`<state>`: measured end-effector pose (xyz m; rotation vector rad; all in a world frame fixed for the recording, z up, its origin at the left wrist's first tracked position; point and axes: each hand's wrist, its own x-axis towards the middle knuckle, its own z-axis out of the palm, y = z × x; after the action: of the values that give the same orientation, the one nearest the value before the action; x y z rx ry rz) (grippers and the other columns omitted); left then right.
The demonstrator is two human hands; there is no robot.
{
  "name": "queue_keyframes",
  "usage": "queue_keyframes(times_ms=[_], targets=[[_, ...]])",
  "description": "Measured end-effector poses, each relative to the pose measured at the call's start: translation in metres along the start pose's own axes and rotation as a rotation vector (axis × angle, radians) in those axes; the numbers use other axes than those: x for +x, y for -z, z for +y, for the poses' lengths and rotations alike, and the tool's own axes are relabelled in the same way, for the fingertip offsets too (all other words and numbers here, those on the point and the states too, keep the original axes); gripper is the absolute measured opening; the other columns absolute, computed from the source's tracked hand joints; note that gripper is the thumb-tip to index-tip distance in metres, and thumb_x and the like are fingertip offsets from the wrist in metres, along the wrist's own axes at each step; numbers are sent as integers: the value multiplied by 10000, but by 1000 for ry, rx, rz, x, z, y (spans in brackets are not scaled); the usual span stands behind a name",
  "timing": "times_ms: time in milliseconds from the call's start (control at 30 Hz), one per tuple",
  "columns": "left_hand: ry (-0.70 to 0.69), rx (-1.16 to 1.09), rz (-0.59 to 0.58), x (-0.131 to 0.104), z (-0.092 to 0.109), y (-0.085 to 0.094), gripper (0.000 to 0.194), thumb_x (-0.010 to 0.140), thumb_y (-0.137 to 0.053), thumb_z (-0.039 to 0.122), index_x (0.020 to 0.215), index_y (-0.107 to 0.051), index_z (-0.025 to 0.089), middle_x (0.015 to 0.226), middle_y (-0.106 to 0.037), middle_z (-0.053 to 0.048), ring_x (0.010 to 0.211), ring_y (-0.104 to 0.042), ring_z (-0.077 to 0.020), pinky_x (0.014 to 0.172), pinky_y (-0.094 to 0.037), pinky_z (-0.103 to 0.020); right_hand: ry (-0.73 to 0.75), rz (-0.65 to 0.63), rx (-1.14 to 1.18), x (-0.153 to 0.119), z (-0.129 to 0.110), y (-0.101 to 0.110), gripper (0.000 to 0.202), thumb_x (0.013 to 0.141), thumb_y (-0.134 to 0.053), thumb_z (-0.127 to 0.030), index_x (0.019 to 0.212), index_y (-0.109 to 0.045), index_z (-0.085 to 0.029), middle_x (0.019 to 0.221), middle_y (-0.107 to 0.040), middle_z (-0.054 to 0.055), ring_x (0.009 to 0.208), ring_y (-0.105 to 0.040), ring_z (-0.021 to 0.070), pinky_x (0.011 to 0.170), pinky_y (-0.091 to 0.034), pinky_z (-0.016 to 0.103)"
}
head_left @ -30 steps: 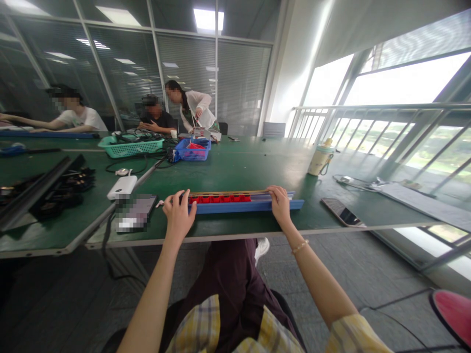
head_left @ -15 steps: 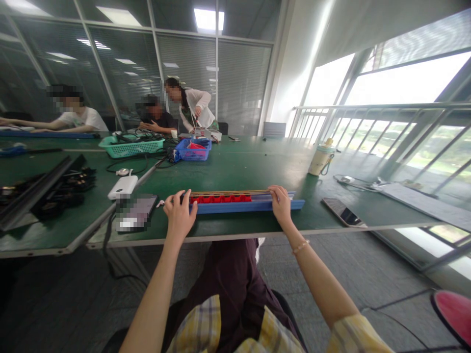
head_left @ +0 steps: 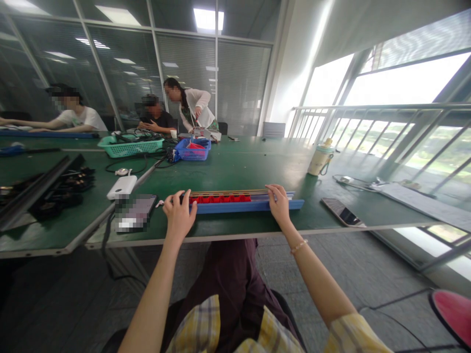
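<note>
A long blue channel (head_left: 235, 208) lies along the table edge in front of me. A row of red pieces (head_left: 221, 199) sits inside it, and thin yellowish strips (head_left: 231, 191) run along its far side. My left hand (head_left: 179, 213) is closed round the channel's left end, thumb on the near wall and fingers over the far side. My right hand (head_left: 278, 203) reaches over the right part of the channel, its fingertips pinched at the right end of the strips. Past the red pieces, the channel's right end shows a pale inside.
A phone (head_left: 342, 212) lies to the right, a bottle (head_left: 320, 158) behind it. On the left are another phone (head_left: 138, 213), a white box (head_left: 122, 187) and dark metal parts (head_left: 59, 191). Green (head_left: 130, 147) and blue baskets (head_left: 193, 153) stand farther back, near several people.
My right hand has shifted slightly left along the strips, its fingers a little raised. My left hand and the channel have stayed in place.
</note>
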<state>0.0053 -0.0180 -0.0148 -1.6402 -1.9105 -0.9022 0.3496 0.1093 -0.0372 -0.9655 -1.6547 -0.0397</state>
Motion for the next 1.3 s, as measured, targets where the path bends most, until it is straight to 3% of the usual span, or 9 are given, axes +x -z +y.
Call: queue_keyframes(times_ms=[233, 500, 800, 1300], targets=[[-1, -6, -1, 0, -1, 0, 509, 962, -421, 422, 1387, -561, 180, 1388, -498, -173, 1220, -363, -371, 1007, -345, -545, -39, 9, -43, -1, 2, -1, 378, 982, -435, -361, 1193, -695, -184, 1149, -688, 134, 1100, -606, 253, 1005, -470, 437], [1, -6, -4, -1, -1, -1, 508, 965, -409, 426, 1384, -566, 184, 1393, -498, -167, 1222, -357, -369, 1015, -340, -548, -60, 4, -125, -2, 1, -2, 379, 987, -403, -376, 1111, -697, -171, 1104, -708, 143, 1074, -610, 259, 986, -457, 430], [6, -23, -6, 0, -1, -1, 548, 962, -409, 429, 1417, -522, 147, 1389, -492, -192, 1233, -363, -374, 1019, -335, -549, -218, 37, -318, -6, -2, 2, 398, 989, -375, -390, 1059, -698, -168, 1054, -724, 143, 998, -599, 273, 928, -403, 421], [3, -9, -10, 0, -3, -2, 538, 965, -394, 437, 1378, -564, 137, 1404, -492, -185, 1229, -357, -375, 1003, -342, -544, -190, 17, -275, -7, -2, 0, 420, 1006, -335, -417, 1114, -657, -169, 949, -727, 120, 912, -627, 250, 895, -393, 385]])
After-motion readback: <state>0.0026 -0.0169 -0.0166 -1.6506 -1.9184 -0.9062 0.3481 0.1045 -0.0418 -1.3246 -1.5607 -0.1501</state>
